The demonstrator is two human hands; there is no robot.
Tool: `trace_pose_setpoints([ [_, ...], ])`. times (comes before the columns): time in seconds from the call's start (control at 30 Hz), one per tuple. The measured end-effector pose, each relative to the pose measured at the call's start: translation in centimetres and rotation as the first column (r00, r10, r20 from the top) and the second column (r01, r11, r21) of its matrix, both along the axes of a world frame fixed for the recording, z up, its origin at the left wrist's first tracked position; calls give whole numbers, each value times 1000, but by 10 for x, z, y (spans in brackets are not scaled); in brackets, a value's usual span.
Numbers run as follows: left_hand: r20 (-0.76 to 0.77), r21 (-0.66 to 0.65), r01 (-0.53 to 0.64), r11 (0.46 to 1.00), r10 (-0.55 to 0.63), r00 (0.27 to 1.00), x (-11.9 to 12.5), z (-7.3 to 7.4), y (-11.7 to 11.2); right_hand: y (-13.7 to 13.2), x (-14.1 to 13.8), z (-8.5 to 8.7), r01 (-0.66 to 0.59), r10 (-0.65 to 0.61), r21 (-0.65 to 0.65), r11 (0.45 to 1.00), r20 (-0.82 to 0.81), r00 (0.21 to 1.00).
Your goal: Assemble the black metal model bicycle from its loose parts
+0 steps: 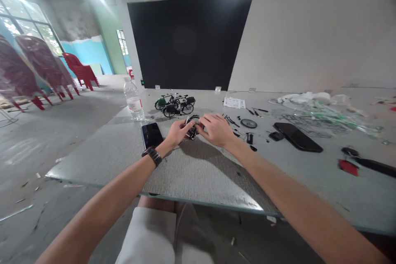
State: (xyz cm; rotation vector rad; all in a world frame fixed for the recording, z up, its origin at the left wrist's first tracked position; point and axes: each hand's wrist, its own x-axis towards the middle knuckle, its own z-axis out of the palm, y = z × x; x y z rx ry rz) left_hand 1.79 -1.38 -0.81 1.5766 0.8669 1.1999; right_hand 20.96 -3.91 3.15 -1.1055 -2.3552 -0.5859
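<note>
Between my hands is a partly built model bicycle (192, 133), with a dark wheel and thin metal parts showing. My left hand (178, 132) is closed on its left side, thumb pressed toward the middle. From the right, my right hand (215, 128) pinches at the same model, fingers bent over it and hiding part of it. Just behind them stand several finished model bicycles (176, 105). A loose spoked wheel (248, 123) and small black parts (250, 137) lie to the right of my right hand.
A water bottle (134, 101) and a phone (152, 135) are on the left. To the right lie a second dark phone (297, 136), plastic bags with parts frames (328, 117), a red-and-black tool (349, 166) and a paper sheet (234, 102). A black panel (192, 41) stands behind the table.
</note>
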Motion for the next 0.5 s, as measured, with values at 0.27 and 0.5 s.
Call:
trace_pose_setpoints([
  [0.27, -36, 13, 15, 1000, -15, 999, -2, -1, 2, 0, 1, -1, -1, 0, -22, 1000, -39, 999],
  [0.5, -18, -3, 31, 1000, -31, 999, -1, -1, 0, 0, 1, 1, -9, 5, -43, 999, -85, 996],
])
